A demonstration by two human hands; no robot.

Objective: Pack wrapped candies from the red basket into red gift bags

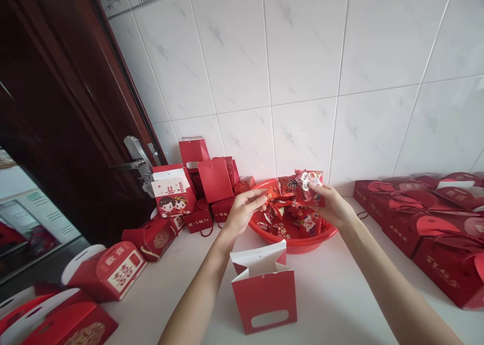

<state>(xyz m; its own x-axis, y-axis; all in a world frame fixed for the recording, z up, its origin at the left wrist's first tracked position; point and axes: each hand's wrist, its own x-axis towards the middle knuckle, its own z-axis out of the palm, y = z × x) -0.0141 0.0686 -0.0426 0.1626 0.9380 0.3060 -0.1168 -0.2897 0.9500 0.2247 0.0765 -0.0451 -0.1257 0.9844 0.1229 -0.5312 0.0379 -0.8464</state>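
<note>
A red basin (298,247) with wrapped sweets and snack packets stands against the tiled wall. Over its left rim, my left hand (245,209) pinches a small red wrapped packet (269,196). At the basin's right side, my right hand (330,201) holds a red packet with white print (312,180) between thumb and fingers. Another dark red packet (289,185) with black lettering lies between the hands. In front of the basin, an open red paper box (266,299) stands upright, its top flaps apart and an oval cutout low on its front.
Red gift boxes (121,272) line the left side, with upright boxes (174,196) farther back near the door handle (138,163). Rows of closed red boxes (419,229) fill the right side. The tiled wall (302,58) rises behind the white surface (333,294).
</note>
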